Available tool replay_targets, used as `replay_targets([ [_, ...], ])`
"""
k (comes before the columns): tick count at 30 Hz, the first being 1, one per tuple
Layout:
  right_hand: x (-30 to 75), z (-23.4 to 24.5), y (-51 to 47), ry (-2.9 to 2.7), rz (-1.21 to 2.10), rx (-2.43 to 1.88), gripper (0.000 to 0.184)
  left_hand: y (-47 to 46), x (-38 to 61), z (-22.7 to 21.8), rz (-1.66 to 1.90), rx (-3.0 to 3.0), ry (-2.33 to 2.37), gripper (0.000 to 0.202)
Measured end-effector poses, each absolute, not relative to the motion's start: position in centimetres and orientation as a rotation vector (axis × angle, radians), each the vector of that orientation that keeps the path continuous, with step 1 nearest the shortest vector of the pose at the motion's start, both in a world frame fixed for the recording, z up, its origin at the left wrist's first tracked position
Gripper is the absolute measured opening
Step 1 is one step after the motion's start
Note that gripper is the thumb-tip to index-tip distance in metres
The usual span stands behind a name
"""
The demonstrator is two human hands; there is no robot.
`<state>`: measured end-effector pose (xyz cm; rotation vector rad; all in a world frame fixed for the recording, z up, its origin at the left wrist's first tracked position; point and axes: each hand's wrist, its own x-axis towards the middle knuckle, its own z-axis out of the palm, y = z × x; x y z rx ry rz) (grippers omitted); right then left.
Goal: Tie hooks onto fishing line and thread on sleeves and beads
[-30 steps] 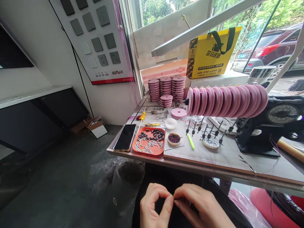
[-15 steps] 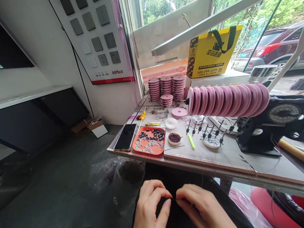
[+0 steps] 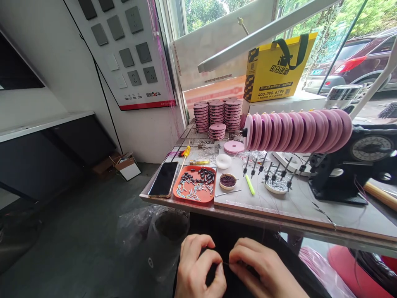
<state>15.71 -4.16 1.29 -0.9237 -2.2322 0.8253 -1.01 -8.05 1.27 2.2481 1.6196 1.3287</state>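
Note:
Below the table edge, over my dark lap, my left hand (image 3: 198,269) and my right hand (image 3: 263,271) meet fingertip to fingertip. Between them they pinch a very thin dark thread or wire (image 3: 226,263), too fine to make out fully. On the table above stand an orange tray (image 3: 194,184) of small black and silver parts, a small white dish (image 3: 227,181) of dark bits, and a row of pink spools (image 3: 297,130) on a rod with lines hanging down to black clips (image 3: 268,167).
A phone (image 3: 163,179) lies at the table's left corner. Stacks of pink spools (image 3: 217,114) stand at the back, a yellow bag (image 3: 277,68) behind them. A black machine (image 3: 356,165) sits at right. A clear plastic bag (image 3: 155,231) is on the floor at left.
My left thumb and fingers have closed from a ring shape into a tighter pinch against the right fingertips; both hands shifted slightly. The table is unchanged.

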Motion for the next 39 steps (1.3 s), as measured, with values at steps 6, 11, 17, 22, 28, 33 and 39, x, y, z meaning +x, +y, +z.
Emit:
replay_targets([
  [6,15.9,1.5,-4.1,-2.122,0.928,-0.918,0.021,-6.3,-2.5,4.2,1.014,2.239,1.590,0.014],
  [11,16.0,1.8,-4.0,-2.107,0.919,-0.914,0.020,0.4,-3.1,6.3,0.821,2.258,1.965,0.011],
  [17,16.1,2.3,-3.8,-2.150,0.840,-0.883,0.019,4.9,-1.5,6.1,0.727,2.198,2.173,0.011],
  [22,16.0,2.3,-4.0,-2.152,0.844,-0.884,0.020,5.0,-1.2,6.0,0.770,2.128,2.116,0.018],
  [28,16.1,2.0,-3.8,-2.080,0.821,-0.883,0.019,4.2,-2.5,6.5,1.047,1.886,1.870,0.017],
  [33,16.6,2.4,-3.9,-2.007,0.793,-0.874,0.014,-1.1,-1.4,6.0,1.176,1.574,1.484,0.014],
  [39,17.0,2.2,-4.2,-2.018,0.734,-0.915,0.013,-5.6,1.0,2.9,1.406,0.716,1.162,0.024],
])
